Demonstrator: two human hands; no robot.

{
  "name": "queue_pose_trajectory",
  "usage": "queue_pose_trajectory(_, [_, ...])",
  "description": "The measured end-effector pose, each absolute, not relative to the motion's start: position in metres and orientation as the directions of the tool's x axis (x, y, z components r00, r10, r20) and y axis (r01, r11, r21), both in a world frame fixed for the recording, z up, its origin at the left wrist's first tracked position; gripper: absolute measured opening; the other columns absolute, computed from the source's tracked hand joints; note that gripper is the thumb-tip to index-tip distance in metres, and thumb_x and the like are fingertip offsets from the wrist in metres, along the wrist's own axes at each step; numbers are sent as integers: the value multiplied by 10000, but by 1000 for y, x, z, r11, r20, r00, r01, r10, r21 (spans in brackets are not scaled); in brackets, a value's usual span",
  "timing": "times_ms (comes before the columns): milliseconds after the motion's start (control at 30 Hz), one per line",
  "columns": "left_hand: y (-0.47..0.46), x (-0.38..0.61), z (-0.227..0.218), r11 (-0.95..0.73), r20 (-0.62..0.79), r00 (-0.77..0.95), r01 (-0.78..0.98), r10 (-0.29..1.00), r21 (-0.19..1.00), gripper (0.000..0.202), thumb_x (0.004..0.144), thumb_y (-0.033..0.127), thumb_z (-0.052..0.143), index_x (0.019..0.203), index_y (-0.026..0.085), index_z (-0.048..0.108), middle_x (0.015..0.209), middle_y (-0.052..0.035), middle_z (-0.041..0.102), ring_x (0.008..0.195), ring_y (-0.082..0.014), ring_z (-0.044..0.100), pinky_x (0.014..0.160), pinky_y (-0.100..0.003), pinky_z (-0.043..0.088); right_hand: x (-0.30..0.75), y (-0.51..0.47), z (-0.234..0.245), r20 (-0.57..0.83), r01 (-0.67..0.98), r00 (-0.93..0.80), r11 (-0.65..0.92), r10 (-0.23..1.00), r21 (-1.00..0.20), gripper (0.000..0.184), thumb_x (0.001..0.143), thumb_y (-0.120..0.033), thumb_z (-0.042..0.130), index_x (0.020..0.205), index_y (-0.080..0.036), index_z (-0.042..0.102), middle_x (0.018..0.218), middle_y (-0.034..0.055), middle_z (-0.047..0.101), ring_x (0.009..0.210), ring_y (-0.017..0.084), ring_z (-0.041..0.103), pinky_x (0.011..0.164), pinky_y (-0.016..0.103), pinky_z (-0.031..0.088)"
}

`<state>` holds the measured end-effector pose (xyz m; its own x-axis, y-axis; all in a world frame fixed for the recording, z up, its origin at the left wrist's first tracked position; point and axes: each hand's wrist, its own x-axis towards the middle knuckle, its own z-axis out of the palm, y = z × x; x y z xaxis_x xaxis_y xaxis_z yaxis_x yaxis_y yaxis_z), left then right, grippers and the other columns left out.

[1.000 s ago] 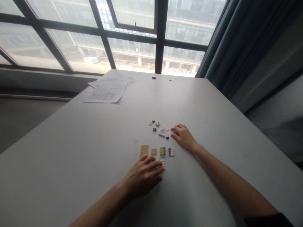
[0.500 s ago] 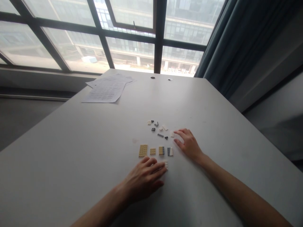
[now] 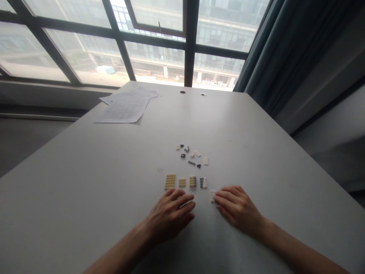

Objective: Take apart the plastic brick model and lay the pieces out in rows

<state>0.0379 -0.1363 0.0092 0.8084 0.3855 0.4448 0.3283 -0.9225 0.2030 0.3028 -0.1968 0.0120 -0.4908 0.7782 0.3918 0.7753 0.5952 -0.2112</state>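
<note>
My right hand [image 3: 241, 207] rests low over the table with its fingers together, the tips on a small white studded brick [image 3: 212, 196]. To its left my left hand [image 3: 173, 213] hovers with fingers loosely apart and nothing in them. Just beyond the hands runs a row of toy brick plates: a large tan plate [image 3: 170, 181], a smaller tan plate [image 3: 182, 182], a tan and blue-grey piece [image 3: 193, 181] and a blue-grey and white piece [image 3: 203, 182]. The large tan plate lies right ahead of my left fingers.
Farther out lie several loose pieces, among them a flat white tile [image 3: 206, 161], a grey strip [image 3: 191, 163] and a black piece [image 3: 183, 155]. Printed sheets [image 3: 122, 108] cover the table's far left. Two cable holes sit near the back edge, before the window.
My right hand has come back from the white tile to the white studded brick. That brick now lies farther right, away from my left fingers. The view has shifted slightly.
</note>
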Motion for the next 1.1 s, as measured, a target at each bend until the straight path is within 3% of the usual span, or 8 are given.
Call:
queue_pose_trajectory(200, [-136,38,10,-920,448,804,329,391,213,165,876,244,573,1033,217,611,1052,-42,658,910,-190,552,818,-345,417,311,-175,8,367,830,-432,522,824,-195,275,900,-215,548,1165,-196,619,1139,75,680,1032,230,582,894,403,420])
queue_pose_trajectory(833, [-135,39,13,-917,440,805,327,398,229,145,877,232,572,1017,214,608,1040,-43,664,904,-192,554,819,-346,414,308,-167,6,323,785,-485,567,812,-247,336,921,-197,508,1250,-233,562,1207,57,652,1107,226,566,945,423,420])
queue_pose_trajectory(1000, [-136,38,12,-916,450,798,330,400,229,166,867,233,585,1030,220,612,1050,-43,663,908,-189,558,821,-343,423,311,-161,9,357,801,-403,513,843,-309,340,903,-205,520,1240,-214,561,1183,88,644,1078,230,567,934,416,445])
queue_pose_trajectory(1100, [-136,37,11,-906,491,761,354,424,233,186,856,228,600,1041,227,616,1055,-40,663,912,-189,557,821,-346,423,315,-143,10,355,846,-271,398,895,-355,326,888,-231,544,1210,-207,582,1163,100,632,1066,248,557,935,435,449])
